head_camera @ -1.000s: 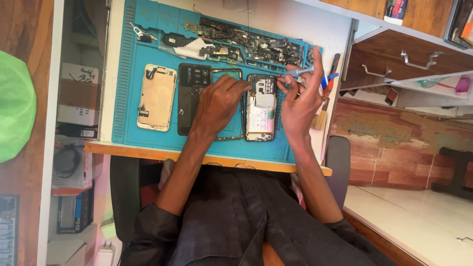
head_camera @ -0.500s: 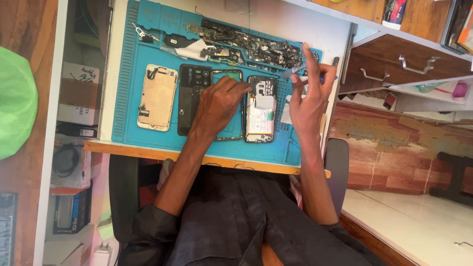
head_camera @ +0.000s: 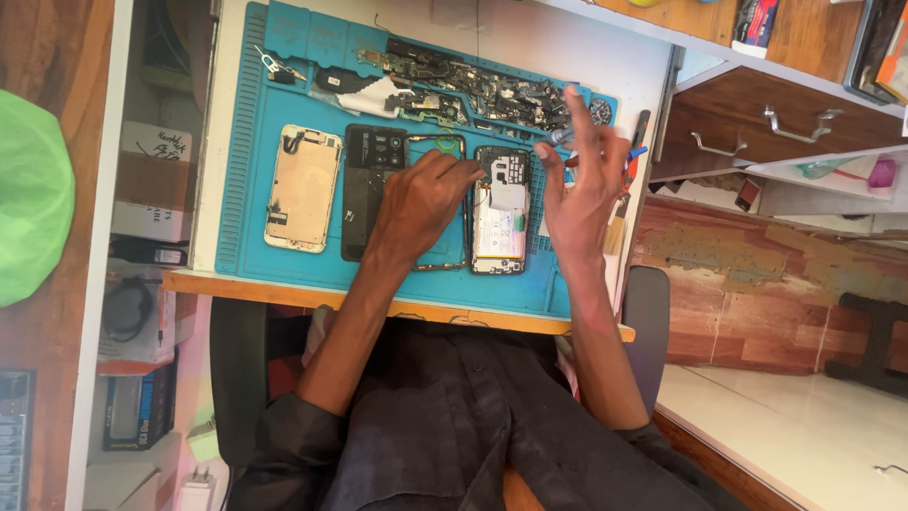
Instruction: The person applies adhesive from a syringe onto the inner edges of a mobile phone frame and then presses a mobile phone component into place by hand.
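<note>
An opened phone (head_camera: 499, 220) with its battery and board exposed lies on a blue work mat (head_camera: 312, 270). My left hand (head_camera: 416, 203) rests on the mat beside it, over a thin phone frame (head_camera: 437, 144), with its curled fingertips against the phone's upper left edge. My right hand (head_camera: 579, 194) is raised just right of the phone. Its thumb and forefinger pinch a small grey tool (head_camera: 562, 136), and the other fingers are spread. A black back cover (head_camera: 364, 180) and a pale phone body (head_camera: 303, 189) lie to the left.
Several loose boards and small parts (head_camera: 473, 87) fill the mat's far edge. A red-and-blue screwdriver (head_camera: 636, 149) lies at the mat's right side. An open wooden drawer (head_camera: 776, 132) is to the right, a green object (head_camera: 33, 194) at the left, and boxes (head_camera: 142, 189) beside the desk.
My right hand has lifted off the opened phone and moved up and to the right, fingers spreading. My left hand has stayed at the phone's edge.
</note>
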